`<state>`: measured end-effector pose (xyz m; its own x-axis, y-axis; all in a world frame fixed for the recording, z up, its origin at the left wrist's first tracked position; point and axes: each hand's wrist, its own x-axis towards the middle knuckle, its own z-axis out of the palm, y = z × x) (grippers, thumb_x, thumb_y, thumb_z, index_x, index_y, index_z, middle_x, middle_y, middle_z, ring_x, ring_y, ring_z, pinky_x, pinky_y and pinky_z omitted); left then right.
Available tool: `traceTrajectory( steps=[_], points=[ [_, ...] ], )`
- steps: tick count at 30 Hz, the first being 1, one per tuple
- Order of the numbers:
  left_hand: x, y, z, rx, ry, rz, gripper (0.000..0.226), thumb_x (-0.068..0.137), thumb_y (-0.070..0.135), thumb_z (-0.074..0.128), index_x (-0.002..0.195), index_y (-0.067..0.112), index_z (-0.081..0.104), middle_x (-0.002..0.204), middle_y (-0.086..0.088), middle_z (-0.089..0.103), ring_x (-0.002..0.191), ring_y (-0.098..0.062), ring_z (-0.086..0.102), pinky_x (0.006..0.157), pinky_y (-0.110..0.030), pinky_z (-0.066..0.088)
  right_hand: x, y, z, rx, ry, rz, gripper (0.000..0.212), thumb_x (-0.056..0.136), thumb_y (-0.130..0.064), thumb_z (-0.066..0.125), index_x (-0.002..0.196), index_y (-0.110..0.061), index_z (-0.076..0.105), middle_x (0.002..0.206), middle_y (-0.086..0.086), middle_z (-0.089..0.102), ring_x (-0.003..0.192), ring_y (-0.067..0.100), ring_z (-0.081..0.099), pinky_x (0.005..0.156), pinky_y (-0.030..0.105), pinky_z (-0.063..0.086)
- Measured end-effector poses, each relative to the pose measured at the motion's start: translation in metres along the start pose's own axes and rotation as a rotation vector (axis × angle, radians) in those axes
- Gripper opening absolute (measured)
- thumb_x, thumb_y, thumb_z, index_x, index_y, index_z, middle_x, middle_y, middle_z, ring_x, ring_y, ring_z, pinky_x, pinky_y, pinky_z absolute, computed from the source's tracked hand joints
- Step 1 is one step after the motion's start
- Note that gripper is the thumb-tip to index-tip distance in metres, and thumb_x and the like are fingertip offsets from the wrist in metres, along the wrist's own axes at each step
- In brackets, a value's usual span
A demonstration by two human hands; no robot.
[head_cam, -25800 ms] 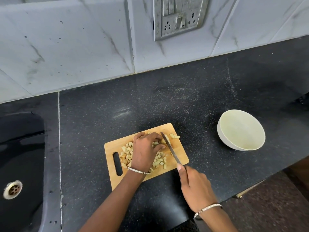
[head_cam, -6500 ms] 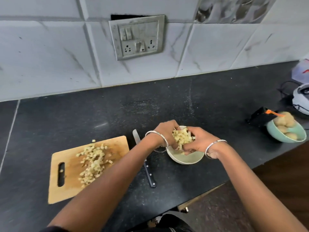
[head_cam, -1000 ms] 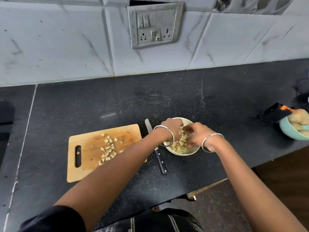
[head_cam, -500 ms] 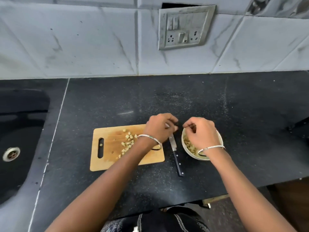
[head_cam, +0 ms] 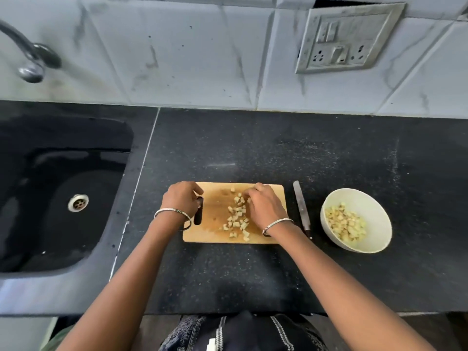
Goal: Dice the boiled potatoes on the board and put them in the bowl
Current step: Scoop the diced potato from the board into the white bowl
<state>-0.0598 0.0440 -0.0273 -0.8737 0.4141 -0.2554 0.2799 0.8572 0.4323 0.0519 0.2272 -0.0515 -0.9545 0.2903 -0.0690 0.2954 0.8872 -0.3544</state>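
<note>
The cutting looks finished to me and the moving is well past halfway. No whole potato is on the board (head_cam: 215, 214). The bowl (head_cam: 374, 214), at 3 o'clock from the board, has a good heap (head_cam: 345, 225) on its floor. The knife (head_cam: 301, 211) lies idle on the counter (head_cam: 253, 153) between board and bowl, tip to 12. My left hand (head_cam: 181, 200) is curled round the board's slotted end at 9 o'clock, steadying it. My right hand (head_cam: 264, 207) is bent over the right half, fingertips down among the last dice (head_cam: 236, 216). I cannot tell whether they have closed on any. I judge a handful or two remains to carry over.

The counter is black polished stone, finely speckled, with a pale seam at 9 o'clock. Beyond that seam the sink (head_cam: 50, 236) is a dark, glossy, round-cornered basin with a steel drain. The board is pale wood, a rounded rectangle, damp-stained around the middle, with an oblong grip slot. The bowl is round, deep and cream-white, smooth and probably ceramic. The knife has a slim grey blade and a dark handle. The dice are small, pale yellow, rough cubes of uneven size, soft-looking and likely to crumble or stick.
</note>
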Motion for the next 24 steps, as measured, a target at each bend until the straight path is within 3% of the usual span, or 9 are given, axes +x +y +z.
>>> traceTrajectory(
  steps=[6,11,15,20,24],
  points=[
    [-0.001,-0.024,-0.011,0.014,0.036,-0.068,0.012,0.083,0.017,0.071,0.094,0.022,0.074,0.094,0.0,0.071,0.094,-0.024,0.064,0.079,-0.032,0.049,-0.017,-0.009,0.006,-0.026,-0.032,-0.075,0.026,0.094,-0.01,0.049,0.116,-0.014,0.063,0.112,0.001,0.057,0.107,0.02,0.049,0.091,0.031,0.044],
    [0.003,-0.026,-0.004,-0.004,0.018,0.003,0.005,0.081,0.022,0.074,0.084,0.025,0.075,0.085,0.001,0.068,0.084,-0.02,0.063,0.07,-0.03,0.049,0.015,-0.013,-0.006,0.052,0.1,-0.04,0.01,0.095,-0.02,0.053,0.1,-0.017,0.062,0.1,-0.002,0.058,0.096,0.016,0.053,0.081,0.027,0.045],
    [0.008,-0.022,0.009,0.077,0.033,0.079,0.005,0.079,0.022,0.074,0.083,0.025,0.074,0.089,0.001,0.058,0.085,-0.021,0.058,0.064,-0.028,0.04,0.04,-0.027,0.006,0.04,0.068,-0.088,0.018,0.094,-0.026,0.058,0.107,-0.014,0.062,0.106,0.002,0.058,0.1,0.019,0.052,0.086,0.03,0.045],
    [0.015,-0.018,0.017,0.223,0.028,0.132,0.006,0.083,0.018,0.066,0.083,0.017,0.072,0.094,-0.001,0.058,0.092,-0.024,0.056,0.068,-0.036,0.052,0.042,-0.043,0.02,-0.051,0.051,-0.139,0.019,0.094,-0.032,0.058,0.099,-0.014,0.063,0.103,0.003,0.058,0.098,0.02,0.051,0.085,0.031,0.044],
    [0.018,-0.016,0.015,0.209,-0.05,0.133,0.006,0.079,0.019,0.066,0.076,0.016,0.07,0.091,-0.001,0.056,0.085,-0.025,0.058,0.066,-0.035,0.053,0.022,-0.043,0.021,-0.12,-0.022,-0.227,0.02,0.092,-0.033,0.058,0.098,-0.014,0.061,0.103,0.003,0.059,0.099,0.021,0.05,0.087,0.032,0.044]
  ],
)
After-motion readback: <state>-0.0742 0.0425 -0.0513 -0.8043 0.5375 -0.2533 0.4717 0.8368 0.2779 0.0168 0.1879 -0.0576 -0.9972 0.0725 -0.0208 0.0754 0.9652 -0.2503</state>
